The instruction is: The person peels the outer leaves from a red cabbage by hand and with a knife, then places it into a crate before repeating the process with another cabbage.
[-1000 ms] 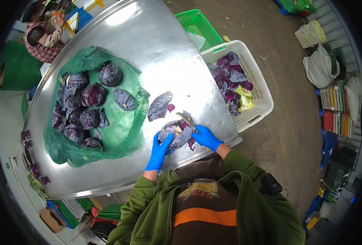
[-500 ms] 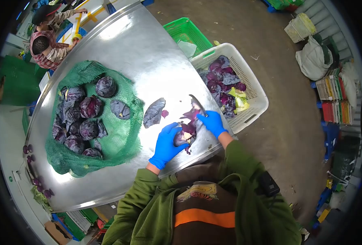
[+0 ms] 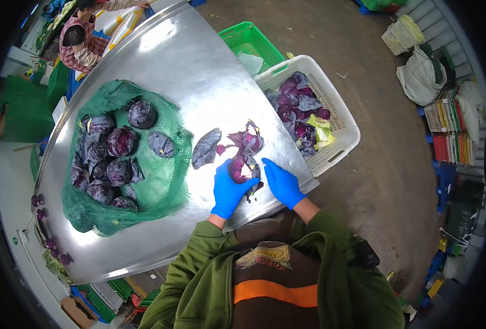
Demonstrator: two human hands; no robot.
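Observation:
On the metal table, my left hand (image 3: 229, 191), in a blue glove, is wrapped round the left side of a red cabbage (image 3: 236, 169) with a pale cut patch. My right hand (image 3: 282, 185), also gloved in blue, is just to the right of the cabbage with its fingers stretched out. No knife shows now. Cut-off purple leaves (image 3: 249, 141) lie just beyond the cabbage. Further left is a loose dark leaf (image 3: 206, 149). More red cabbages (image 3: 119, 172) sit on a green mesh net (image 3: 163, 178) to the left.
A white crate (image 3: 346, 129) of cabbage leaves and pieces stands beyond the right edge of the metal table (image 3: 204, 60). Behind it is a green crate (image 3: 254, 41). A person (image 3: 78, 44) works at the far left. A white sack (image 3: 421, 78) stands at the right wall.
The curved knife seen in my right hand is out of sight. My right hand has drawn back towards me, its fingers straightened. The cut leaves now lie beyond the cabbage.

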